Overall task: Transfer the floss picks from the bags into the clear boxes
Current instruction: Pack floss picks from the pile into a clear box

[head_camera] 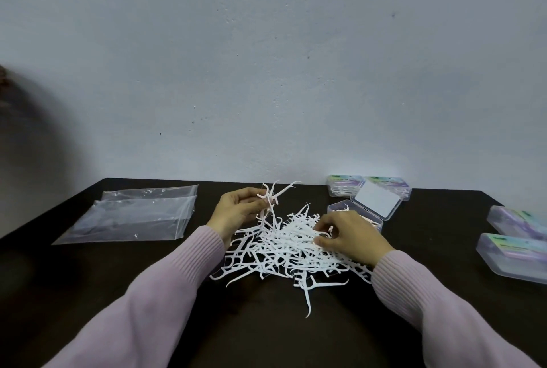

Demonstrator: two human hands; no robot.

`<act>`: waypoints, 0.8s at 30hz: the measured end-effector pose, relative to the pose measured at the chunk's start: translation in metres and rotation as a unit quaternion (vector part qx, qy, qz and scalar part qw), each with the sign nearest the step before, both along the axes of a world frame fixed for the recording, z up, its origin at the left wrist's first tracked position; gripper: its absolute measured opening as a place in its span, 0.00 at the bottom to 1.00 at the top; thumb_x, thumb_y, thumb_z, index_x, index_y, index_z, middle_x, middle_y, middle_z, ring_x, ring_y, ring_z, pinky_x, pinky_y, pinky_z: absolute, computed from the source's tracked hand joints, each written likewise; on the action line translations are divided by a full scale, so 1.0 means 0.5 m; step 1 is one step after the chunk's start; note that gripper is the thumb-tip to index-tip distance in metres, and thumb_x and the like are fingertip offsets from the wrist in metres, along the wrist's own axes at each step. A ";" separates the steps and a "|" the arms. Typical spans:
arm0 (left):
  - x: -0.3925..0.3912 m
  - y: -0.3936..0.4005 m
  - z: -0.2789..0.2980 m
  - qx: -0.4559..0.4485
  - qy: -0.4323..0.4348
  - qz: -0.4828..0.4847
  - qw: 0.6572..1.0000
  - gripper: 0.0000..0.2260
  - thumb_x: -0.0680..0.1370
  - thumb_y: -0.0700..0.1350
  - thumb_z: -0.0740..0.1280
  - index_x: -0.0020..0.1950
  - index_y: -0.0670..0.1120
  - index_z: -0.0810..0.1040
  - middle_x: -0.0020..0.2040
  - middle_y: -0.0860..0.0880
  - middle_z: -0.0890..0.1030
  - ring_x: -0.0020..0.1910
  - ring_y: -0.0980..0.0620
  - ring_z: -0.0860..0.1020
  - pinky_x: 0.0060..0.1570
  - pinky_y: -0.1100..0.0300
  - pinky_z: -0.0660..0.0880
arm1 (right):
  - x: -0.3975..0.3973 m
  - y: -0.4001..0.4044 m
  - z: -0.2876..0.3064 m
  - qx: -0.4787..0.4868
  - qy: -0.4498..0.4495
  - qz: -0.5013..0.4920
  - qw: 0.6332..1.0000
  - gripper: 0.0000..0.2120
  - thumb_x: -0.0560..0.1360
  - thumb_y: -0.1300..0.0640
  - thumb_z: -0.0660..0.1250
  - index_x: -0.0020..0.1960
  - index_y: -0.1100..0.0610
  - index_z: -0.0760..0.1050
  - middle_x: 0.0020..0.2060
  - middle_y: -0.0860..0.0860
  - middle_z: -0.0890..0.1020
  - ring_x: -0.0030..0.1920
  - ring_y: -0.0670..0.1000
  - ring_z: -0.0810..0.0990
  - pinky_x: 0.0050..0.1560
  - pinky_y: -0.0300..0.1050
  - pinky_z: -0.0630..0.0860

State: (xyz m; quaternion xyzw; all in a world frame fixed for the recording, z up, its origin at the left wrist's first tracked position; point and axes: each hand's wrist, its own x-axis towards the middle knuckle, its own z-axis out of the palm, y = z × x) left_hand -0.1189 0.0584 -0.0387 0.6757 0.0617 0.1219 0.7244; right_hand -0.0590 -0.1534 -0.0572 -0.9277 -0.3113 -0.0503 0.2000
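Head view: a loose pile of white floss picks (290, 246) lies mid-bench on the dark bench (266, 332). Left hand (239, 209), fingers curled, holds a small bunch of picks raised above the pile's far-left edge. Right hand (349, 237) rests on the pile's right side, fingertips pinching picks. An open clear box (355, 213), lid tilted back, sits just behind the right hand, some picks inside. Two flat plastic bags (133, 216) lie to the left. Closed boxes (515, 258) stand at right.
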 end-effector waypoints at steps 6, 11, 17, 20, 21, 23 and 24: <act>-0.001 0.000 0.004 -0.005 -0.033 0.035 0.999 0.10 0.70 0.34 0.72 0.50 0.43 0.80 0.46 0.44 0.84 0.43 0.51 0.82 0.49 0.61 0.78 | 0.002 -0.002 0.003 0.047 -0.006 0.003 0.999 0.08 0.73 0.52 0.70 0.50 0.54 0.80 0.42 0.46 0.81 0.43 0.42 0.77 0.45 0.35 0.74; -0.002 -0.007 0.012 -0.050 -0.044 0.039 0.997 0.09 0.70 0.32 0.70 0.47 0.42 0.79 0.37 0.49 0.85 0.35 0.56 0.83 0.36 0.66 0.79 | 0.005 -0.005 0.012 0.141 0.029 0.009 0.990 0.03 0.72 0.58 0.70 0.46 0.56 0.80 0.39 0.46 0.80 0.38 0.37 0.77 0.38 0.24 0.70; 0.003 -0.020 0.014 -0.059 -0.060 0.038 0.996 0.06 0.70 0.34 0.70 0.45 0.42 0.79 0.36 0.49 0.84 0.34 0.57 0.82 0.40 0.64 0.79 | 0.014 -0.015 0.018 0.222 0.048 -0.024 0.974 0.04 0.72 0.58 0.71 0.47 0.54 0.80 0.38 0.46 0.82 0.41 0.41 0.80 0.41 0.28 0.74; 0.015 -0.033 0.022 -0.059 -0.070 0.026 0.995 0.05 0.70 0.35 0.71 0.43 0.44 0.79 0.36 0.50 0.84 0.35 0.56 0.82 0.40 0.65 0.79 | 0.025 -0.025 0.020 0.252 0.042 -0.044 0.966 0.04 0.72 0.57 0.71 0.47 0.54 0.80 0.38 0.45 0.81 0.41 0.39 0.79 0.39 0.23 0.71; 0.020 -0.037 0.024 -0.057 -0.072 0.023 0.995 0.05 0.70 0.35 0.71 0.42 0.44 0.79 0.36 0.50 0.84 0.35 0.56 0.81 0.39 0.66 0.78 | 0.029 -0.029 0.020 0.261 0.038 -0.051 0.963 0.04 0.71 0.58 0.71 0.47 0.54 0.80 0.38 0.45 0.81 0.40 0.37 0.78 0.38 0.22 0.70; 0.032 -0.048 0.029 -0.057 -0.076 0.014 0.995 0.05 0.71 0.35 0.70 0.42 0.44 0.79 0.35 0.51 0.84 0.35 0.56 0.82 0.39 0.66 0.78 | 0.038 -0.040 0.021 0.287 0.027 -0.068 0.955 0.05 0.71 0.59 0.72 0.47 0.55 0.80 0.37 0.46 0.81 0.39 0.38 0.77 0.38 0.22 0.71; 0.038 -0.054 0.031 -0.057 -0.076 0.010 0.995 0.05 0.71 0.35 0.70 0.43 0.44 0.79 0.36 0.50 0.84 0.36 0.56 0.82 0.40 0.65 0.78 | 0.042 -0.045 0.021 0.299 0.022 -0.079 0.951 0.05 0.71 0.60 0.72 0.46 0.56 0.80 0.37 0.46 0.81 0.38 0.39 0.78 0.39 0.24 0.72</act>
